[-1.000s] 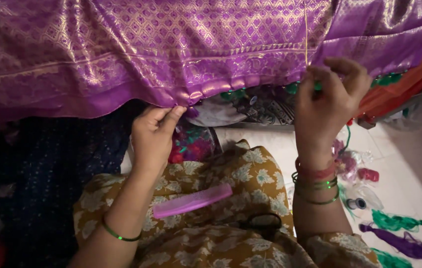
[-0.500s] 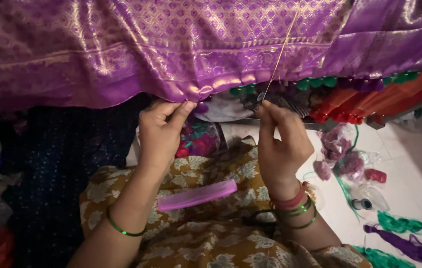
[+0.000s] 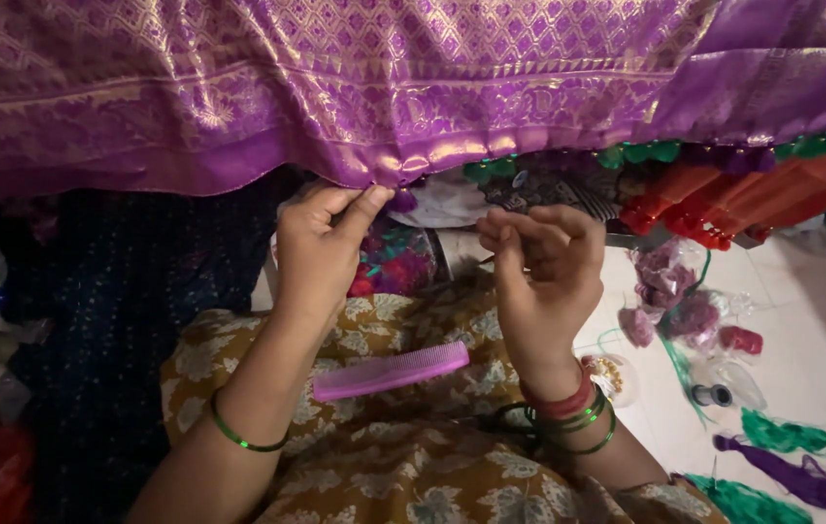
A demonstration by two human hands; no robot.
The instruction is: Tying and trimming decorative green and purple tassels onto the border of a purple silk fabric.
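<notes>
Tassel work along a purple sari (image 3: 355,87) hem.
Left hand (image 3: 321,252) pinches the hem edge above it; right hand (image 3: 549,267), fingers curled, grasps what looks like thread. Tassels (image 3: 641,153) hang finished rightward; leftward hem bare.

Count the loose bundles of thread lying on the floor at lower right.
3: a green bundle nearest the right edge, a purple bundle just below it, and another green bundle at the bottom edge, partly cut off. More may lie outside the frame.
</notes>
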